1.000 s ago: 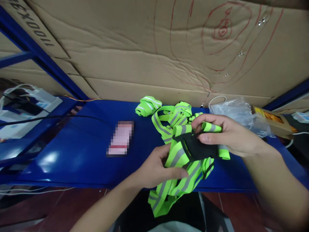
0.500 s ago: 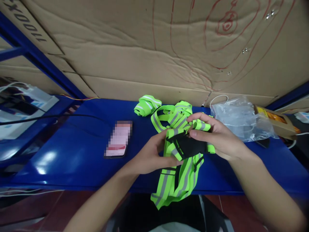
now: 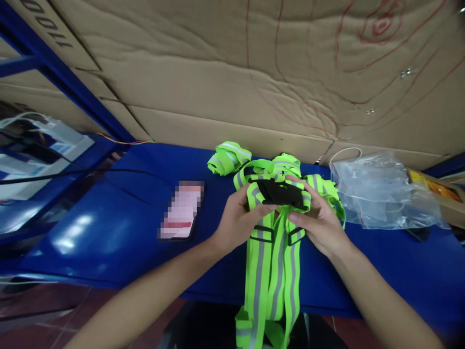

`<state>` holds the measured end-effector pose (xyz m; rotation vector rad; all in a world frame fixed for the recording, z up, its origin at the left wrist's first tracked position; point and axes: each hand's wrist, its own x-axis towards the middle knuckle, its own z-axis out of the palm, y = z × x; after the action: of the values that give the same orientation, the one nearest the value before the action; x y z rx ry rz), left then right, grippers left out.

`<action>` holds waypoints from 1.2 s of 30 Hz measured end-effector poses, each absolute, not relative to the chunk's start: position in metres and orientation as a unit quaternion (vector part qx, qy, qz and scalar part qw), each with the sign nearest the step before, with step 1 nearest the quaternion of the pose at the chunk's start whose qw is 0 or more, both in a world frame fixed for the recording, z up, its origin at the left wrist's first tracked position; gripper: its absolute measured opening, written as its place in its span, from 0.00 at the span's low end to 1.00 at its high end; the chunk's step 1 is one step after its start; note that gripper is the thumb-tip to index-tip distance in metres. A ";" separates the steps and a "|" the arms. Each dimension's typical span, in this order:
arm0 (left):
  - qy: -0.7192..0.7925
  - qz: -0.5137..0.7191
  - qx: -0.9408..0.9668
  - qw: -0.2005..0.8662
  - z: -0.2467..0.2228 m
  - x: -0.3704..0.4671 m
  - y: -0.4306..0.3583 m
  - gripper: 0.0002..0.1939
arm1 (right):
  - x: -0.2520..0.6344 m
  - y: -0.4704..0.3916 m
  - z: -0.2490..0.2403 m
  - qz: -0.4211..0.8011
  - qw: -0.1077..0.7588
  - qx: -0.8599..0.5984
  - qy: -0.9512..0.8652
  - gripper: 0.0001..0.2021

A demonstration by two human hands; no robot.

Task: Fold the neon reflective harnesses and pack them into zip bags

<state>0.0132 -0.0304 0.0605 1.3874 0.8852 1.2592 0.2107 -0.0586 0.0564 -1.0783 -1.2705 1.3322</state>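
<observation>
A neon-yellow harness of straps (image 3: 260, 271) with grey reflective stripes hangs from both hands, down past the table's front edge. Its black buckle (image 3: 281, 193) lies level between them. My left hand (image 3: 241, 215) is closed on the strap at the buckle's left end, thumb along its lower edge. At the right end, my right hand (image 3: 321, 218) grips the strap, with its thumb below the buckle. Two black slider loops show under the buckle. Behind the hands lie more neon straps (image 3: 286, 165), and a rolled neon bundle (image 3: 229, 158) sits to their left.
A phone (image 3: 183, 211) lies left of the hands on the blue table (image 3: 119, 218). Clear plastic bags (image 3: 385, 194) and a cardboard box (image 3: 443, 194) are at the right. Power strips with cables (image 3: 54, 155) stand at the far left. Cardboard (image 3: 203, 87) walls the back.
The buckle, tilted and partly covered by my right hand before, now lies level and more exposed. The straps below hang straighter and lower. The camera view has shifted slightly.
</observation>
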 end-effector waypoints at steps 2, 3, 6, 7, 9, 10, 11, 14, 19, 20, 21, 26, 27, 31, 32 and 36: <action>0.371 0.502 0.581 0.522 0.055 0.011 -0.030 0.15 | 0.209 -0.058 0.043 0.530 0.489 -0.473 -0.505 0.28; 0.369 0.488 0.583 0.535 0.052 0.011 -0.031 0.15 | 0.209 -0.058 0.037 0.517 0.493 -0.489 -0.501 0.23; 0.358 0.460 0.562 0.587 0.042 0.012 -0.032 0.18 | 0.207 -0.058 0.026 0.490 0.504 -0.520 -0.485 0.12; 0.360 0.456 0.541 0.608 0.039 0.013 -0.032 0.19 | 0.206 -0.058 0.025 0.492 0.507 -0.525 -0.475 0.11; 0.364 0.443 0.490 0.656 0.035 0.015 -0.032 0.22 | 0.203 -0.060 0.025 0.505 0.512 -0.526 -0.454 0.09; 0.363 0.435 0.467 0.678 0.034 0.015 -0.032 0.23 | 0.201 -0.060 0.026 0.509 0.516 -0.525 -0.446 0.07; 0.361 0.428 0.450 0.695 0.034 0.016 -0.032 0.24 | 0.199 -0.061 0.027 0.508 0.521 -0.524 -0.442 0.06; 0.350 0.427 0.436 0.711 0.036 0.016 -0.031 0.24 | 0.196 -0.064 0.029 0.490 0.534 -0.528 -0.443 0.06; 0.331 0.405 0.500 0.690 0.040 0.015 -0.032 0.24 | 0.197 -0.065 0.029 0.533 0.525 -0.519 -0.414 0.08; 0.328 0.402 0.513 0.684 0.040 0.016 -0.033 0.24 | 0.197 -0.065 0.029 0.537 0.523 -0.520 -0.410 0.08; 0.326 0.402 0.522 0.678 0.039 0.017 -0.034 0.23 | 0.197 -0.065 0.029 0.533 0.522 -0.523 -0.413 0.07; 0.346 0.441 0.517 0.647 0.035 0.020 -0.038 0.22 | 0.208 -0.063 0.040 0.498 0.454 -0.515 -0.530 0.14; 0.351 0.454 0.511 0.640 0.035 0.020 -0.038 0.22 | 0.214 -0.062 0.045 0.516 0.416 -0.493 -0.563 0.19; 0.355 0.466 0.502 0.637 0.035 0.020 -0.039 0.25 | 0.232 -0.063 0.065 0.581 0.320 -0.400 -0.632 0.34; 0.356 0.461 0.505 0.636 0.035 0.020 -0.040 0.25 | 0.233 -0.063 0.067 0.580 0.326 -0.408 -0.625 0.33; 0.378 0.439 0.497 0.646 0.033 0.023 -0.044 0.28 | 0.224 -0.062 0.063 0.503 0.379 -0.531 -0.568 0.20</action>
<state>0.0231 -0.0444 0.0325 1.1308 0.8600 0.9997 0.2235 -0.0621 0.0628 -1.3557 -1.4509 1.2847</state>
